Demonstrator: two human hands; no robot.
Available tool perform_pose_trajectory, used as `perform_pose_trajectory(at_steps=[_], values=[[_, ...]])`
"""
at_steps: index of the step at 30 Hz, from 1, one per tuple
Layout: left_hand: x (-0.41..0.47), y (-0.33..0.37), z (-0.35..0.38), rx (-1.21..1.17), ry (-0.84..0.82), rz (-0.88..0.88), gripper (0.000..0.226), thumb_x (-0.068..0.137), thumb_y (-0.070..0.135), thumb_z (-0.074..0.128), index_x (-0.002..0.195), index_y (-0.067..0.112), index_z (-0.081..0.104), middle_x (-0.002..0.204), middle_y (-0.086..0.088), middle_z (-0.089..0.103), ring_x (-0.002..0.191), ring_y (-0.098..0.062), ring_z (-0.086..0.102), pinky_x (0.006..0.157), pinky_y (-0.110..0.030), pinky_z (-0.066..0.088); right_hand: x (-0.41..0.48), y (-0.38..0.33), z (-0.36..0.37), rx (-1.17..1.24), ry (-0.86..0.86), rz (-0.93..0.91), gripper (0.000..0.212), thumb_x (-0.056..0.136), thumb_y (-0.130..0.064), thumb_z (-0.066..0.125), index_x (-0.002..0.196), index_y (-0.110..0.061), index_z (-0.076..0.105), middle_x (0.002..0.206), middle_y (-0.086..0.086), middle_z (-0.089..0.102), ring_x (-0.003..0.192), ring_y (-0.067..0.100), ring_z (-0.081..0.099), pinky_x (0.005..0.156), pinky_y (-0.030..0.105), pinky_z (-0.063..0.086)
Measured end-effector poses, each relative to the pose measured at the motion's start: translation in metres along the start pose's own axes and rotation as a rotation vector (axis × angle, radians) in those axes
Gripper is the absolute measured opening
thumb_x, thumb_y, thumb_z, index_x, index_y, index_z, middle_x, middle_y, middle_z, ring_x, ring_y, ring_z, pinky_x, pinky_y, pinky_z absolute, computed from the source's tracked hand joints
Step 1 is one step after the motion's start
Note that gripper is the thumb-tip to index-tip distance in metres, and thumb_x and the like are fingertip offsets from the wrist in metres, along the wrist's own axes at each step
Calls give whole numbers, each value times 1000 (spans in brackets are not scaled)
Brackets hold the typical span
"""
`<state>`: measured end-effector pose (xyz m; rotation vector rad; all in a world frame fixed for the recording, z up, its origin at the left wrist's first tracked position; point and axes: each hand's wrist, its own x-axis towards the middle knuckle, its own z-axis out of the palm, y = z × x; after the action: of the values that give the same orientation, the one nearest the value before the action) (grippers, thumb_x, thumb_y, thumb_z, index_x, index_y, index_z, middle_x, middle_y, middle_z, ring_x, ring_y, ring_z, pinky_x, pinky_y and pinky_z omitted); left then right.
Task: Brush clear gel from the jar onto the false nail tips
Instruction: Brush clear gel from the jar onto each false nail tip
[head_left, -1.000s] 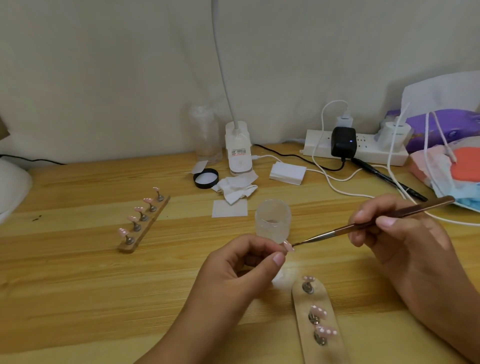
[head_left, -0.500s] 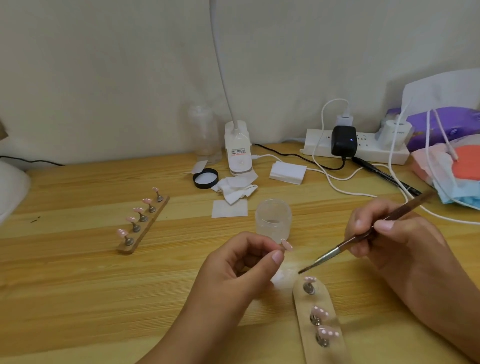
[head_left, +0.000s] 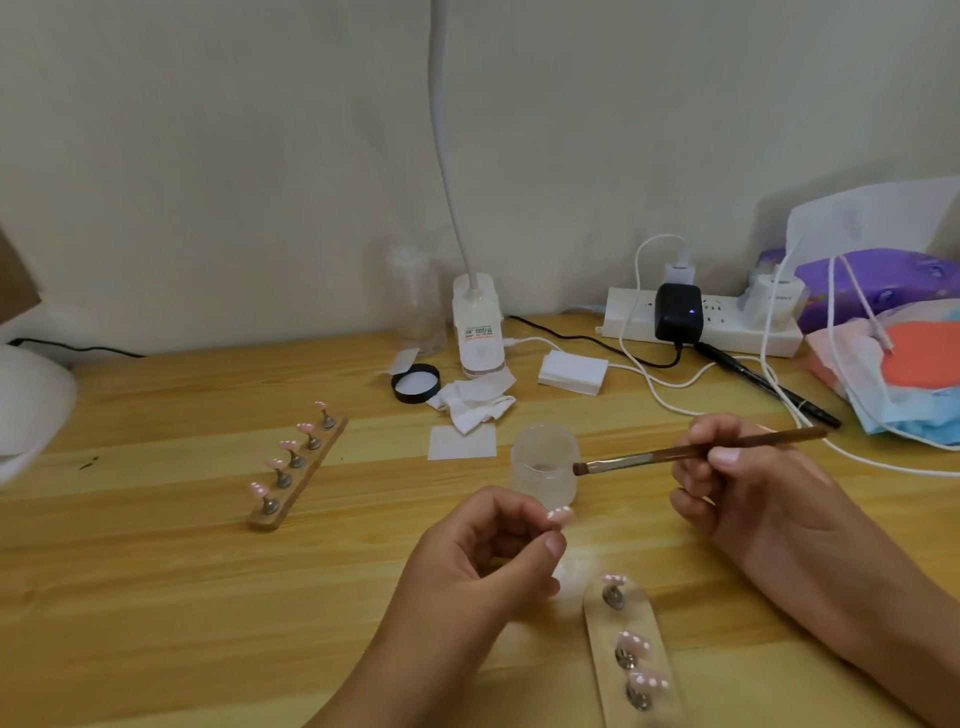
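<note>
A frosted, open gel jar (head_left: 544, 472) stands on the wooden desk in the middle. My left hand (head_left: 483, 566) pinches a pink false nail tip (head_left: 560, 515) on its small stand, just in front of the jar. My right hand (head_left: 748, 488) grips a brown nail brush (head_left: 691, 451); its bristle end sits at the jar's right rim. A wooden holder (head_left: 631, 654) near the front edge carries three pink dotted tips. A second wooden holder (head_left: 297, 467) with several pink tips lies to the left.
The jar's black lid (head_left: 415, 383), crumpled wipes (head_left: 475, 400) and a square pad (head_left: 461, 442) lie behind the jar. A lamp base (head_left: 477, 332), a clear bottle (head_left: 415, 296), a power strip (head_left: 701, 322) with cables, a black pen (head_left: 769, 384) and face masks (head_left: 893, 374) fill the back right.
My right hand has swung the brush from the nail tip down toward the front holder, then up to the jar's rim. My left hand keeps pinching the tip, almost still.
</note>
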<state>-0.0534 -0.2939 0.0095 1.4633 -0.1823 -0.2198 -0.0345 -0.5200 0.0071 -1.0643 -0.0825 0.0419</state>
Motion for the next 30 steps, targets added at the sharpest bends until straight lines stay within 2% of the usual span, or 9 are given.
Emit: perform_pose_trajectory(at_steps=[5,7,12,19,28,30], values=[[0,1,1,-12,9,-14,7,67,19,74,71,25,72,73,1,70,65,-8,62,60,-17,52,-2,-2,-2,-10,-3,-25,19,64,-13,72,82,-15,74,68,2,56,63,9,56,56,23,51],[0,1,1,-10,9,-14,7,67,19,74,71,24,72,73,0,70,65,-8,62,60,-18,52,-3,-1,-2,-47,-5,-64,11,71,-15,64,79,-15,72,67,3,57,63,11,57,57,22,52],[0,0,1,-5,2,-5,7,68,19,75,69,26,71,73,0,69,65,-8,62,61,-19,52,-9,1,-2,-201,-55,-219,25,81,-11,49,84,-17,73,74,6,62,67,14,61,63,23,53],[-2,1,0,9,-25,15,6,72,21,74,71,25,70,75,3,70,65,-6,62,62,-17,51,-12,0,1,-295,-104,-266,18,76,-23,57,84,-19,73,79,3,65,73,15,63,68,23,54],[-2,0,0,-1,-35,18,6,73,20,73,71,25,70,77,4,70,66,-5,62,62,-15,51,-13,1,2,-319,-82,-269,22,81,-14,53,82,-21,74,78,2,65,72,14,63,67,22,53],[-2,-1,-1,-6,-36,15,6,73,20,73,71,25,70,77,4,71,67,-5,63,62,-15,51,-15,1,4,-379,-71,-293,19,80,-19,56,83,-22,74,78,2,66,74,14,64,68,22,54]])
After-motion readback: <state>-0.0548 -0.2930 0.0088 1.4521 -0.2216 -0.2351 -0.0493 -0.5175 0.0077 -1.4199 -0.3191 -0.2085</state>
